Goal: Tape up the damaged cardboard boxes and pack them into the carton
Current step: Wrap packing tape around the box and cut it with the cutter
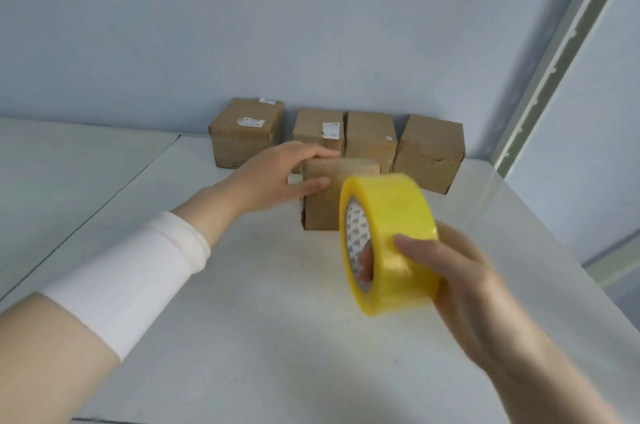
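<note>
A small brown cardboard box (323, 202) stands on the white table (242, 319) in the middle. My left hand (280, 174) grips its upper left corner, fingers over the top and thumb on the front face. My right hand (446, 271) holds a large roll of yellow tape (391, 240) in front of the box, fingers through the core and thumb on the outer band. The roll hides the box's right side. Several more cardboard boxes line the wall behind: one at the left (246, 133), two in the middle (317, 127) (370, 139), and a dented one at the right (429, 153).
A pale blue wall rises right behind the row of boxes. A white metal shelf post (554, 53) slants up at the right. A second white tabletop (69, 164) adjoins on the left, with a seam between them.
</note>
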`<state>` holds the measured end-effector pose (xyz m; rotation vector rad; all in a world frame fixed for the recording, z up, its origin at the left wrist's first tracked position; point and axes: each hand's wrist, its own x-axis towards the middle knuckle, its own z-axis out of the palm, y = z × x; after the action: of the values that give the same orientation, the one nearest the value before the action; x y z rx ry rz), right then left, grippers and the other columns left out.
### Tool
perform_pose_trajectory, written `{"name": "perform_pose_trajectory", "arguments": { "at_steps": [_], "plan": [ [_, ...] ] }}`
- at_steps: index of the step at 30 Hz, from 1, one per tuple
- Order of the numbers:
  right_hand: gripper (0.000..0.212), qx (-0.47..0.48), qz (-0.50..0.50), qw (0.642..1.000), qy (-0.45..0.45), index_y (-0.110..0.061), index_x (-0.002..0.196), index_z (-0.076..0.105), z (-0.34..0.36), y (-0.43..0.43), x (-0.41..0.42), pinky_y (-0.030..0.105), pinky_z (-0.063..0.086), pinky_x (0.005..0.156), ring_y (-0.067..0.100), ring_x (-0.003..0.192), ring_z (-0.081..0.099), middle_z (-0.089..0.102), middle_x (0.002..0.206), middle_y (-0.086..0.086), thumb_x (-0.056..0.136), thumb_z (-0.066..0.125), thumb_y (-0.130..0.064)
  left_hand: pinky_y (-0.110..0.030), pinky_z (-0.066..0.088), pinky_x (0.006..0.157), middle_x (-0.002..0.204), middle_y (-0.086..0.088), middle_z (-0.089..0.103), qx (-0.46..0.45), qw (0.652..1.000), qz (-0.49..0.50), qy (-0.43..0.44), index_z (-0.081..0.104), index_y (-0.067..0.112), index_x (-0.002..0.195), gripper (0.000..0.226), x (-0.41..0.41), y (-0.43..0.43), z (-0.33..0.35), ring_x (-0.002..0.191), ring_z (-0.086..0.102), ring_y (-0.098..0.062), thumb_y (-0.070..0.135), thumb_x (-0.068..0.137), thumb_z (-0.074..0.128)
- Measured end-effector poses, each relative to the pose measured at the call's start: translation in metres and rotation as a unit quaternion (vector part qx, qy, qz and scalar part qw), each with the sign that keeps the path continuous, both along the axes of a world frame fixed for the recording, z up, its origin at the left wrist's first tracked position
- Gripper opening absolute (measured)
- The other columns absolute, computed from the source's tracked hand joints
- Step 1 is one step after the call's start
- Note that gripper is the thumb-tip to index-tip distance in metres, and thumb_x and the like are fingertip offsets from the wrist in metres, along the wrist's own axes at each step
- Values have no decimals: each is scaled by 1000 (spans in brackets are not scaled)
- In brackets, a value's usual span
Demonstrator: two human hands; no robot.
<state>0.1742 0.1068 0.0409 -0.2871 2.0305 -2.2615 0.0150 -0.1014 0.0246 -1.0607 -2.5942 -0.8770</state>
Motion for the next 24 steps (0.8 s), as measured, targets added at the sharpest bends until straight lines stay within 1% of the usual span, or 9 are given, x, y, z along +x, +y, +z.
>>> {"name": "perform_pose_trajectory", "arguments": {
  "at_steps": [2, 4, 6, 9, 11, 13, 16, 20, 24],
  "plan": [
    [21, -4, 22, 998, 57, -27, 79, 75, 21, 5, -8, 19, 50, 50, 12, 63, 69, 73, 72, 0, 60, 67, -31, -5, 39, 77, 105, 24, 63, 64, 995, 10, -70, 55, 44, 114, 25, 3, 4, 12, 94, 57, 11, 48, 90, 52],
    [9, -2, 18, 996, 83, -32, 73, 75, 39, 8, -21, 20, 50, 48, 11, 61, 70, 73, 71, -2, 67, 68, -33, -15, 43, 80, 99, 12, 66, 104, 987, 36, -121, 54, 51, 106, 16, 2, 9, 15, 91, 60, -1, 49, 91, 49],
    [19, 6, 13, 996, 89, -32, 69, 76, 52, 6, -35, 22, 53, 52, 14, 66, 71, 75, 75, -1, 76, 61, -43, -18, 43, 81, 96, 1, 63, 141, 977, 64, -145, 53, 48, 105, 13, -4, 17, 12, 89, 58, -9, 47, 92, 49],
    [36, 11, -6, 996, 83, -30, 65, 77, 63, -1, -54, 26, 57, 55, 17, 68, 72, 75, 78, 1, 73, 54, -57, -8, 40, 64, 85, 8, 56, 250, 946, 91, -186, 56, 35, 99, 8, -15, 32, 11, 75, 55, 5, 37, 91, 55],
    [40, 24, -17, 996, 87, -34, 63, 76, 67, -4, -66, 26, 57, 56, 16, 70, 72, 75, 78, -1, 70, 49, -63, -17, 43, 71, 92, 6, 61, 283, 923, 90, -247, 57, 26, 97, 15, -23, 38, 10, 85, 60, -1, 39, 91, 56],
    [43, 16, -1, 996, 90, -32, 73, 77, 63, -4, -77, 29, 58, 64, 18, 81, 72, 75, 87, 0, 74, 51, -66, -28, 47, 81, 101, -2, 64, 307, 902, 87, -291, 58, 19, 99, 21, -33, 41, 9, 96, 62, -15, 38, 90, 57],
    [31, 38, -30, 991, 126, -30, 86, 73, 47, -7, -88, 31, 57, 72, 16, 89, 71, 75, 93, -1, 81, 54, -53, -34, 47, 90, 111, -9, 64, 340, 878, 94, -323, 59, 16, 106, 22, -44, 43, 11, 103, 61, -21, 32, 91, 56],
    [35, 56, -112, 984, 127, -22, 89, 67, 37, -18, -102, 40, 56, 81, 15, 84, 70, 75, 82, -2, 79, 54, -53, -25, 43, 64, 87, 0, 61, 333, 874, 109, -338, 56, 24, 87, 9, -51, 46, 14, 79, 57, -12, 29, 93, 52],
    [34, 12, -110, 986, 123, -20, 82, 72, 42, -17, -104, 40, 56, 80, 19, 86, 70, 74, 85, 1, 79, 56, -50, -22, 41, 55, 80, 1, 57, 329, 865, 124, -358, 53, 25, 84, 12, -58, 50, 16, 70, 54, -11, 28, 94, 49]
  ]
}}
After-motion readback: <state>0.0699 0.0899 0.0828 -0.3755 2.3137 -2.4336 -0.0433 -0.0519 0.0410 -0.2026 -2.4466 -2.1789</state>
